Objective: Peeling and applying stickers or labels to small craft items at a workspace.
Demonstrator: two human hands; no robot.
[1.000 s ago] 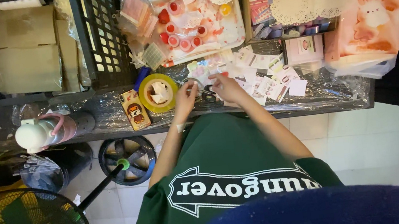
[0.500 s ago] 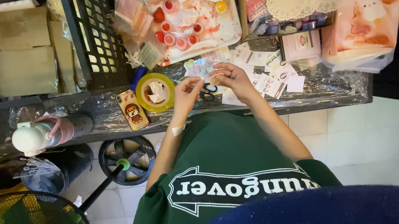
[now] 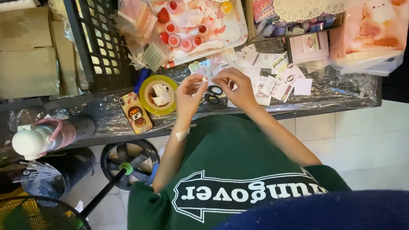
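head view: both hands meet over the middle of the worktop [image 3: 115, 122], a dark table wrapped in clear plastic film. the left hand [image 3: 188, 95] is curled, thumb and fingertips pinched together on something small and pale, likely a sticker or a bit of its backing (too small to name for sure). the right hand [image 3: 238, 88] is curled the same way, fingertips closing toward the left hand's; whether it grips the same small piece i cannot tell. just under the two hands, on the film, lie small black-handled scissors [image 3: 214, 93]. to the left of the left hand sits a yellow tape roll [image 3: 158, 94], and beside that a phone in a cartoon case [image 3: 136, 112] near the front edge. a loose spread of sticker sheets [image 3: 271, 82] lies to the right of the right hand, toward the back, and a white tray of red and pink charms [image 3: 196, 28] stands behind the hands. a white and pink bottle [image 3: 41, 137] lies at the left front edge.

risk, as a judgement: the pinched piece is tiny and light, so a slack pinch could let it fall among the sticker sheets or stick to the film; a stray elbow could nudge the phone off the front edge.

against the frame half a second back, the hands have drawn closer together and slightly toward the front edge; the scissors and tape roll have not moved.
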